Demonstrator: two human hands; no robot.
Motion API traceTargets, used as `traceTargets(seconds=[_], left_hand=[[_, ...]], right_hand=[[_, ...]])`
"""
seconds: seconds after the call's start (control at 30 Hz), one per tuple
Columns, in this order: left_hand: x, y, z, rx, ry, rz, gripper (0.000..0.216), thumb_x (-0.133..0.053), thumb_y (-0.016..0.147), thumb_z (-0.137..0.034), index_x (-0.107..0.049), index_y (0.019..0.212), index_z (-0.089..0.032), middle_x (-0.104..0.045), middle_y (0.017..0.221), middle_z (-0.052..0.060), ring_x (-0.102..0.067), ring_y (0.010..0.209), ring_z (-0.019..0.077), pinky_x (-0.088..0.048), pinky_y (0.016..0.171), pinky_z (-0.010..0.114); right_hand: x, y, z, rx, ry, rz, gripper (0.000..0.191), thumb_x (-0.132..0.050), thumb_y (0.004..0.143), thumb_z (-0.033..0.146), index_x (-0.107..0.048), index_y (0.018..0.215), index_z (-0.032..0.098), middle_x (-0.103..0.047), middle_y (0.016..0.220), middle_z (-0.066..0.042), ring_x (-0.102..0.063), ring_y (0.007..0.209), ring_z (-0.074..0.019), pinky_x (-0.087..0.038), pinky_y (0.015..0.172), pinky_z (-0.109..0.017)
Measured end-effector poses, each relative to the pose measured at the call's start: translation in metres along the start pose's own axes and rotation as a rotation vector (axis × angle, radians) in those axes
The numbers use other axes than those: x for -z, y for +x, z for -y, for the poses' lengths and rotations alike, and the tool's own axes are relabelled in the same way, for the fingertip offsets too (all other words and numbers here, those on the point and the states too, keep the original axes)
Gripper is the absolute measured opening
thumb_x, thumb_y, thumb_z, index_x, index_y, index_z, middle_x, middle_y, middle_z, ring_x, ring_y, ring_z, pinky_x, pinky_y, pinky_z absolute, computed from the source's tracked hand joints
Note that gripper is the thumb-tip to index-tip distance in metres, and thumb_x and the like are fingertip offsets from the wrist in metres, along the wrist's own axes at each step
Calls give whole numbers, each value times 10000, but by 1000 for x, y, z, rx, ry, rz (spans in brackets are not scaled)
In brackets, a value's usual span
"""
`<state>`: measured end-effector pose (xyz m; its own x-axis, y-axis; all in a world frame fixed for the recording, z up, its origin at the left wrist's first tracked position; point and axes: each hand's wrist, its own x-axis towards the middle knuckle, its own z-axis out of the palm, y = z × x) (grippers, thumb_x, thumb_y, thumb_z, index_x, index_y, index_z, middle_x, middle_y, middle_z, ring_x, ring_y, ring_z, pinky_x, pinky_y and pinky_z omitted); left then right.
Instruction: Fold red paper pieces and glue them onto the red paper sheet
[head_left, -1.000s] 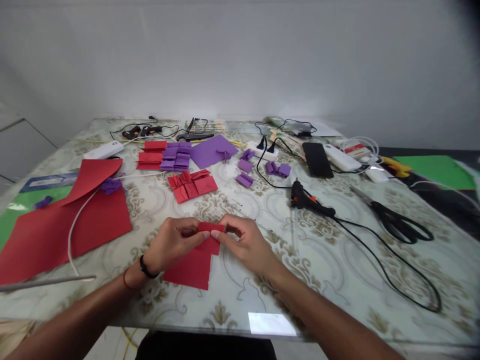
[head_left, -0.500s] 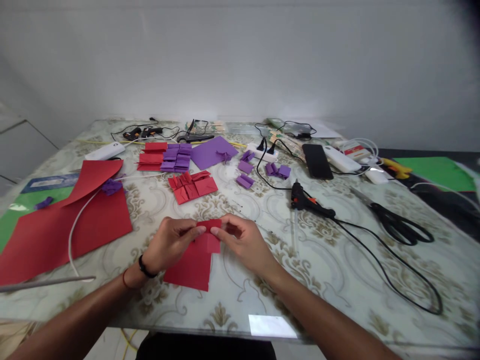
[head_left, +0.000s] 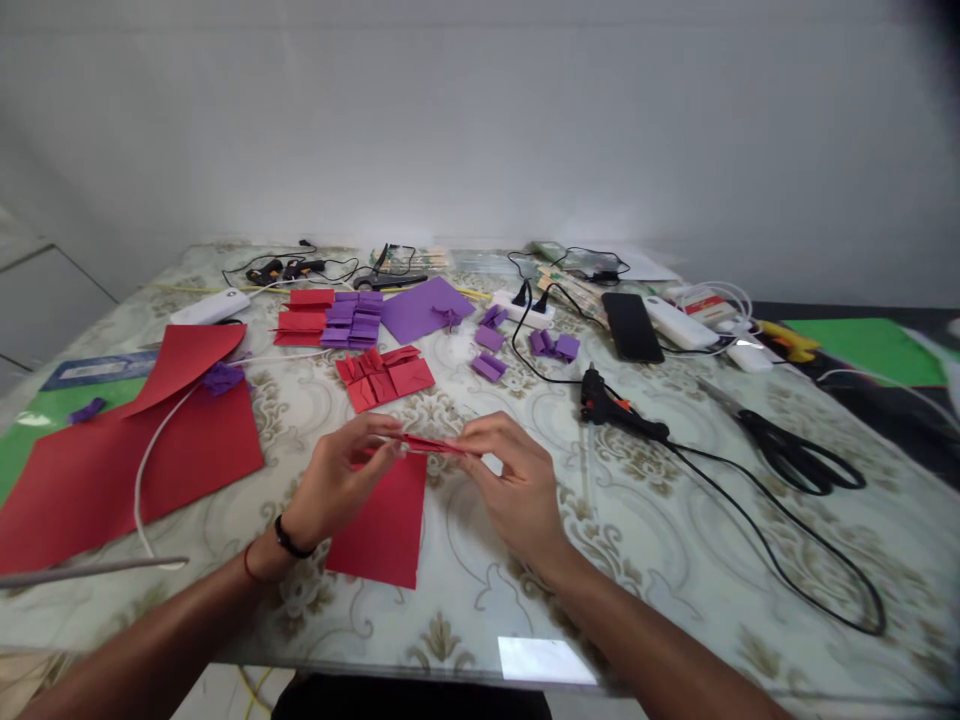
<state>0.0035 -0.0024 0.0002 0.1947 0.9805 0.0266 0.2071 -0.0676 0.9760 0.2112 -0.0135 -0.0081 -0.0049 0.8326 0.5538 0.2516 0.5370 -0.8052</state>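
Note:
A small folded piece of red paper is held up between my two hands, seen almost edge-on. My left hand pinches its left end between thumb and fingers. At the right end, my right hand grips it the same way. Below them on the table lies a flat red paper sheet, partly covered by my left hand. Just beyond my hands rests a group of folded red pieces. Farther back, folded purple pieces sit beside more red ones.
Large red sheets and a white cable lie at left. To the right are a black glue gun with its cord, black-handled scissors and a phone. A power strip stands behind loose purple pieces.
The folded red paper has been tipped from facing me to nearly edge-on. My right hand has shifted slightly right, and my fingers now hold the paper by its ends.

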Motion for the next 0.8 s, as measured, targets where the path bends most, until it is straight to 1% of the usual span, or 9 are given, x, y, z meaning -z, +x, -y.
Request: traceTargets(seconds=[0.07, 0.13, 0.2, 0.27, 0.33, 0.47, 0.57, 0.63, 0.8], left_hand=[[2, 1, 3, 92, -138, 30, 377, -586, 939, -489, -707, 912, -133, -775, 857, 103, -731, 721, 208, -571, 732, 320], [2, 2, 6, 224, -310, 159, 552, -465, 966, -599, -696, 809, -122, -756, 725, 117, -717, 626, 218, -571, 678, 339], [2, 3, 8, 294, -433, 284, 630, -427, 959, -654, -704, 782, -116, -753, 713, 132, -716, 621, 230, -571, 656, 347], [0, 2, 7, 285, -468, 332, 546, -532, 939, -607, -729, 813, -114, -759, 741, 115, -710, 645, 213, -571, 668, 329], [-1, 2, 5, 241, -448, 300, 366, -692, 887, -482, -753, 866, -122, -762, 752, 76, -697, 661, 180, -567, 678, 290], [0, 2, 1, 177, -301, 185, 273, -789, 817, -386, -770, 890, -124, -771, 735, 57, -698, 652, 168, -569, 651, 271], [0, 2, 0, 122, -185, 159, 287, -766, 831, -407, -768, 879, -124, -784, 743, 70, -712, 669, 188, -582, 667, 294], [0, 2, -1, 93, -138, 175, 283, -750, 838, -408, -765, 887, -130, -792, 774, 75, -718, 694, 195, -581, 680, 297], [0, -2, 1, 53, 44, 180, 400, -643, 919, -442, -739, 701, -120, -739, 676, 66, -659, 619, 168, -494, 557, 240]], right_hand=[[4, -1, 0, 102, -67, -24, 189, -647, 917, 123, -784, 912, 254, -704, 817, -44, -650, 725, -182, -520, 642, -319], [6, -2, -1, 180, -107, 34, 221, -626, 938, 113, -790, 962, 259, -721, 813, -46, -658, 709, -176, -527, 633, -319], [6, -3, -2, 236, -144, 103, 219, -622, 952, 126, -793, 980, 261, -734, 829, -52, -672, 724, -179, -539, 644, -323], [5, -3, -3, 266, -176, 144, 226, -613, 960, 127, -793, 984, 261, -738, 853, -57, -684, 753, -183, -548, 661, -326], [2, -3, -2, 261, -180, 170, 250, -587, 964, 110, -787, 992, 258, -743, 886, -59, -692, 791, -185, -556, 698, -332], [0, -2, 1, 81, -85, 221, 283, -510, 974, 113, -754, 1020, 249, -746, 992, -69, -702, 907, -202, -565, 809, -357], [1, 0, -1, -239, 86, 230, 167, -540, 986, 248, -691, 1050, 218, -725, 940, -59, -694, 792, -183, -569, 701, -309], [2, 2, -4, -389, 181, 260, 178, -598, 961, 345, -672, 1032, 200, -703, 887, -43, -672, 735, -169, -556, 649, -281], [0, 5, -5, -430, 185, 354, 187, -674, 895, 359, -680, 830, 184, -674, 738, -13, -620, 689, -158, -509, 671, -278]])
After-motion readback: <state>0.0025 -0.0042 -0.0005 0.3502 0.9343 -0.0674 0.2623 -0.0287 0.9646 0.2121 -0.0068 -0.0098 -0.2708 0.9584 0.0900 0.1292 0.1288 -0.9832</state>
